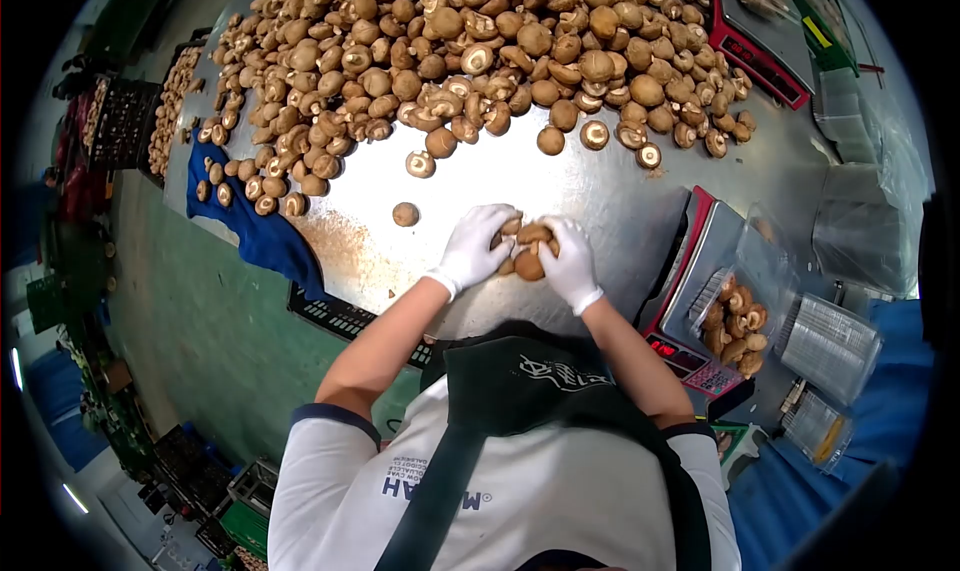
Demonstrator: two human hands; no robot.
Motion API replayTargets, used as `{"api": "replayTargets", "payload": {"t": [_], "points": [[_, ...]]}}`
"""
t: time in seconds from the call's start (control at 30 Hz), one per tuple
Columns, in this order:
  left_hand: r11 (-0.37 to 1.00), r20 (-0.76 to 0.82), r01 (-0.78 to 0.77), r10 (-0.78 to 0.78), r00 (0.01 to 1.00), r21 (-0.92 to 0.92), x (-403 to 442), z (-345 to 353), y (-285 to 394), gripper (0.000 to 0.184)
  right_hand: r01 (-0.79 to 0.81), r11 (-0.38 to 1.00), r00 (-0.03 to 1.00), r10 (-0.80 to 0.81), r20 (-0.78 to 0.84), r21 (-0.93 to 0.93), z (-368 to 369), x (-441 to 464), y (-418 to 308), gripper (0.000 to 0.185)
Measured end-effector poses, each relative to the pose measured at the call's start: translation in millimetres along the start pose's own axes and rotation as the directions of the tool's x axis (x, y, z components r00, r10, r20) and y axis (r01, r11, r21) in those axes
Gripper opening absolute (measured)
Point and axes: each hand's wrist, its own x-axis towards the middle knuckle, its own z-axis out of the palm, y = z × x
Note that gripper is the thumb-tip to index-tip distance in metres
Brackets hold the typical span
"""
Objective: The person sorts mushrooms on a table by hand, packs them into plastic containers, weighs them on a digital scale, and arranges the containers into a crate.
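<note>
Both hands wear white gloves and meet around a small group of brown mushrooms (529, 264) low over the metal table (440, 186). My left hand (478, 248) curls its fingers against the group from the left side. From the right, my right hand (569, 261) closes its fingers on mushrooms of the same group. One single mushroom (405, 214) lies on the metal to the left of my hands. Beyond them spreads a large heap of mushrooms (440, 61).
Right of my hands stands a red scale (690, 271) bearing a clear tray of mushrooms (735, 321). Another red scale (765, 61) is at the upper right. Clear trays (830, 346) are stacked at the right. A blue cloth (245, 221) hangs over the left edge.
</note>
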Motion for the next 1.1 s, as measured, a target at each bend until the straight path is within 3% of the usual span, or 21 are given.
{"api": "replayTargets", "payload": {"t": [0.07, 0.1, 0.2, 0.23, 0.27, 0.3, 0.33, 0.37, 0.43, 0.5, 0.57, 0.63, 0.67, 0.77, 0.83, 0.87, 0.93, 1.03, 1.1], "points": [[0.994, 0.064, 0.093, -0.09, 0.994, -0.051, -22, -3, 13, 0.041, 0.081, 0.995, 0.979, -0.066, 0.194, -0.066, -10, -13, -14, 0.03], [0.988, 0.067, 0.123, -0.117, 0.991, -0.098, -30, -3, 17, 0.041, 0.074, 0.997, 0.975, -0.067, 0.211, -0.025, -14, -13, -19, 0.029], [0.981, 0.055, 0.138, -0.131, 0.99, -0.136, -54, -1, 17, 0.044, 0.025, 0.979, 0.994, -0.046, 0.101, 0.201, -11, 6, -4, 0.019], [0.976, 0.064, 0.16, -0.152, 0.986, -0.147, -58, -3, 23, 0.044, -0.12, 0.963, 0.988, 0.094, 0.12, 0.241, -11, 24, -3, 0.016], [0.984, 0.11, 0.13, -0.117, 0.987, -0.12, -60, -6, 24, 0.046, -0.148, 0.969, 0.989, 0.139, 0.059, 0.198, -9, 46, -1, 0.018], [0.983, 0.131, 0.126, -0.108, 0.986, -0.136, -63, -6, 26, 0.047, -0.041, 0.997, 0.994, 0.047, -0.1, 0.06, -9, 73, -8, 0.024], [0.978, 0.087, 0.12, -0.106, 0.991, -0.171, -61, -8, 28, 0.048, 0.077, 0.981, 0.978, -0.109, -0.178, -0.179, -11, 98, -15, 0.029], [0.973, 0.043, 0.109, -0.102, 0.994, -0.205, -58, -11, 28, 0.048, 0.027, 0.952, 0.975, -0.093, -0.203, -0.304, -4, 114, -9, 0.036], [0.977, -0.133, 0.152, -0.172, 0.976, -0.15, -41, -16, 11, 0.047, -0.055, 0.942, 0.998, 0.039, -0.055, -0.33, 3, 133, 0, 0.034], [0.951, -0.325, 0.3, -0.308, 0.894, -0.077, -12, -33, -17, 0.051, 0.02, 0.949, 0.998, -0.036, -0.046, -0.314, 19, 134, 10, 0.029], [0.934, -0.546, 0.357, -0.296, 0.784, 0.008, 22, -51, -36, 0.065, 0.101, 0.961, 0.993, -0.084, 0.078, -0.256, 22, 118, 2, 0.025], [0.936, -0.605, 0.326, -0.184, 0.775, 0.132, 55, -72, -49, 0.077, 0.14, 0.972, 0.982, -0.113, 0.15, -0.187, 25, 89, -10, 0.025], [0.927, -0.596, 0.319, -0.144, 0.79, 0.199, 68, -76, -57, 0.078, 0.034, 0.997, 0.97, -0.017, 0.241, -0.069, 25, 79, -12, 0.027], [0.913, -0.446, 0.293, -0.146, 0.883, 0.282, 94, -71, -71, 0.078, -0.118, 0.988, 0.886, 0.149, 0.439, -0.096, 14, 80, -36, 0.034], [0.941, -0.45, 0.308, -0.215, 0.867, 0.143, 98, -65, -69, 0.07, -0.059, 0.989, 0.931, 0.105, 0.35, -0.139, 13, 109, -34, 0.04], [0.943, -0.424, 0.312, -0.236, 0.874, 0.117, 95, -65, -66, 0.068, 0.009, 0.99, 0.982, 0.018, 0.188, -0.138, 16, 128, -31, 0.045], [0.935, -0.415, 0.342, -0.275, 0.867, 0.095, 86, -62, -58, 0.062, 0.153, 0.938, 0.987, -0.161, 0.0, -0.311, 20, 173, -35, 0.048], [0.904, -0.357, 0.398, -0.324, 0.876, 0.156, 68, -60, -52, 0.053, 0.108, 0.866, 0.98, -0.011, 0.197, -0.488, 23, 200, -45, 0.049], [0.899, -0.318, 0.435, -0.401, 0.859, 0.044, 59, -63, -45, 0.05, 0.15, 0.89, 0.984, -0.089, 0.157, -0.432, 28, 187, -33, 0.049]]}}
